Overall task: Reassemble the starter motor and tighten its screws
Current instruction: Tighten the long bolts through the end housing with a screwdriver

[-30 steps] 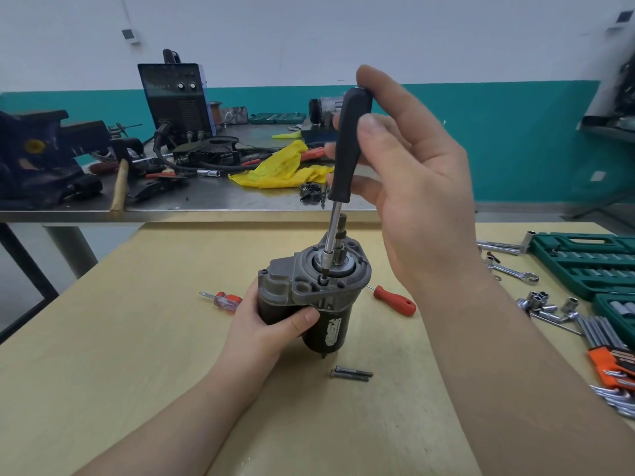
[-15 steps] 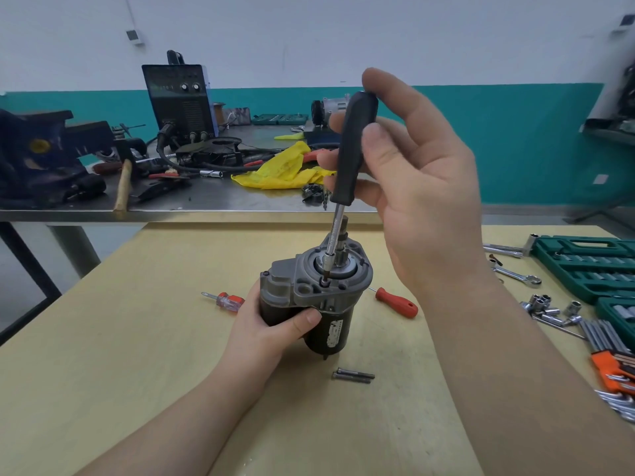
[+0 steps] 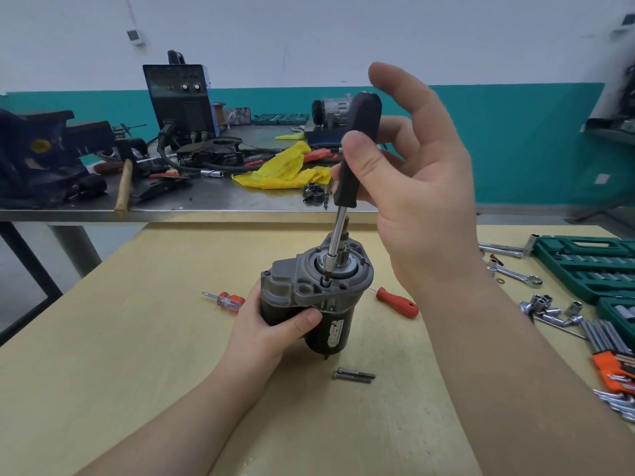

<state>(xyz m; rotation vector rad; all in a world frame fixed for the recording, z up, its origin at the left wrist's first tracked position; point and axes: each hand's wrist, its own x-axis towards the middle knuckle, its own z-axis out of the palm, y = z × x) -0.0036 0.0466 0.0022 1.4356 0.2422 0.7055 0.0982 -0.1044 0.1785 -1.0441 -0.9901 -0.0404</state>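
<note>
Starter motor [image 3: 316,297], upright on desk [image 3: 137,338]; label unreadable. Left hand [image 3: 271,328] grips its body. Right hand [image 3: 415,187] pinches black-handled screwdriver [image 3: 354,159], index finger raised, tip in housing screw.

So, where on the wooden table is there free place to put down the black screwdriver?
The wooden table is bare along its near left side, left of the left hand and in front of the small red screwdriver. The right edge is crowded: sockets, wrenches and green tool cases. Two bolts lie just in front of the starter motor.
</note>
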